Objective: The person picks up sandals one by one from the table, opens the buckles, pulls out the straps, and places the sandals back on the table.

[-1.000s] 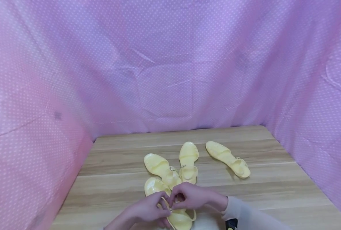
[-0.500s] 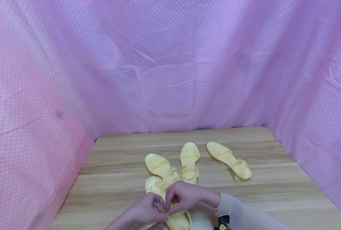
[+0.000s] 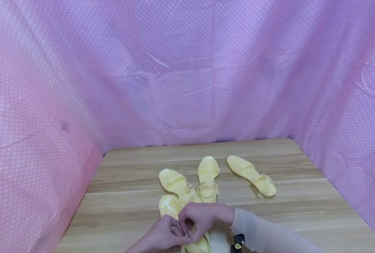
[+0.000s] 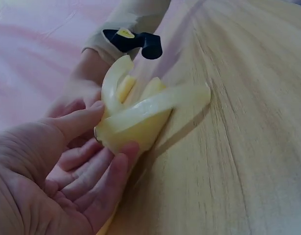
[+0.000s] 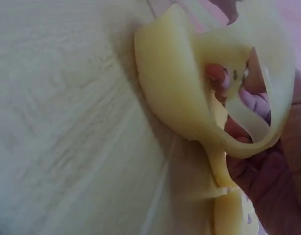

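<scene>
A pale yellow sandal (image 3: 170,206) lies at the table's front edge, its toe pointing away and its middle covered by both hands. My left hand (image 3: 163,232) pinches its ankle strap (image 4: 145,111) between thumb and fingers; a small metal buckle (image 4: 97,135) shows by the thumb. My right hand (image 3: 203,218) meets it from the other side, thumb and forefinger pinching the strap close to the left fingertips. In the right wrist view, the heel cup (image 5: 172,78) fills the middle, and a strap end with small holes (image 5: 235,75) runs between the fingers.
Two more yellow sandals lie just beyond the hands, a slanted one (image 3: 175,182) and a straight one (image 3: 208,174). Farther right is another sandal (image 3: 250,175). Pink dotted cloth (image 3: 187,88) hangs round the wooden table (image 3: 127,203) at the back and sides.
The right hand has shifted a little to the left, its wrist and sleeve with it. Both hands keep pinching at the strap; the other sandals have not moved.
</scene>
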